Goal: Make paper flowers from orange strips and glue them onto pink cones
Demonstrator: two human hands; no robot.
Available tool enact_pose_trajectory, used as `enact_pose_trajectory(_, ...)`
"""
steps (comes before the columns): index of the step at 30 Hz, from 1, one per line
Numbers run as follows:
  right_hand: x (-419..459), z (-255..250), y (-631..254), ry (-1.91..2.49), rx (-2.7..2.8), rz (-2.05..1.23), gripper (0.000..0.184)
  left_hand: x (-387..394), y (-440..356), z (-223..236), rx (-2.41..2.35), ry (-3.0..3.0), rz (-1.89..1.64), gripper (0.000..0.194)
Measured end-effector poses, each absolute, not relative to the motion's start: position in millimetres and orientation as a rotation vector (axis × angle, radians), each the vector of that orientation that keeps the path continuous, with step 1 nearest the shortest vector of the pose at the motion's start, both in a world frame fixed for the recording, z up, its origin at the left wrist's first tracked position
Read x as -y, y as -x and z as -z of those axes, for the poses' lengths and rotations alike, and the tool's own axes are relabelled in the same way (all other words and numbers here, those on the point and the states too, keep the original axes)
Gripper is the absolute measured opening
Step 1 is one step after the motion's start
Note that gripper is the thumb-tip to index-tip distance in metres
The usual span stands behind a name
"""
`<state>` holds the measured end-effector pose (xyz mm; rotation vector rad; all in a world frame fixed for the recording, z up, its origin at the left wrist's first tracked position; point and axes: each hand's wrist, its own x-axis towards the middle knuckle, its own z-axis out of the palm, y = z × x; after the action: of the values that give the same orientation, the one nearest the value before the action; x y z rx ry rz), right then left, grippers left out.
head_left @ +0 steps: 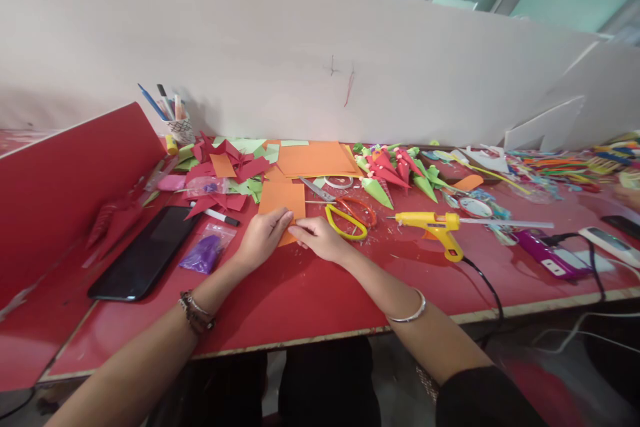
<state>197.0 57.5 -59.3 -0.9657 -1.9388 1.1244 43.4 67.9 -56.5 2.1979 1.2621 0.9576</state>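
Note:
An orange sheet of paper (pixel 281 196) lies in front of me near the middle of the red table, partly covered by my fingers. My left hand (pixel 265 232) is closed on it from the left, thumb and fingers pinched together. From the right, my right hand (pixel 321 238) also pinches at the paper, its fingertips almost meeting the left ones. Exactly what lies between the fingertips is hidden. Just beyond the right hand are scissors (pixel 350 211) with yellow and orange handles, blades half apart.
A yellow glue gun (pixel 433 227) with its cord lies to the right, near a purple power strip (pixel 547 255). Left are a black phone (pixel 145 253), a purple bag (pixel 203 250) and red paper scraps (pixel 245 163). Folded paper cones (pixel 387 170) and more orange sheets (pixel 317 159) lie behind.

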Motion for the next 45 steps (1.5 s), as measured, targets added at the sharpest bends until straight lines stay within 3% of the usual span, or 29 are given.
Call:
enact_pose_trajectory(24, -68.8, 57.8, -204.5, 0.962, 1.510, -1.013, 0.035, -74.0, -39.3, 52.6, -0.935, -1.798, -0.748, 0.036)
enact_pose_trajectory(31, -67.6, 60.6, -203.5, 1.000, 1.637, -1.098, 0.036, -73.6, -38.7, 53.2, -0.989, -1.735, -0.790, 0.031)
enact_pose_trajectory(37, -68.8, 60.2, -204.7, 1.045, 1.737, -0.972, 0.039, -74.6, -39.1, 51.8, -1.028, -1.750, -0.849, 0.029)
enact_pose_trajectory(41, -67.4, 61.6, -206.0, 1.054, 2.001, -0.551, 0.028, -79.2, -36.3, 51.3, -1.116, -1.627, -1.115, 0.025)
enact_pose_trajectory(44, -67.1, 66.7, -207.7, 1.145, 2.244, -0.309, 0.063, -84.3, -32.2, 50.6, -1.151, -1.465, -1.359, 0.023)
enact_pose_trajectory(45, -67.6, 68.7, -208.3, 1.180, 2.316, -0.280, 0.067, -86.1, -30.7, 50.5, -1.150, -1.418, -1.413, 0.024)
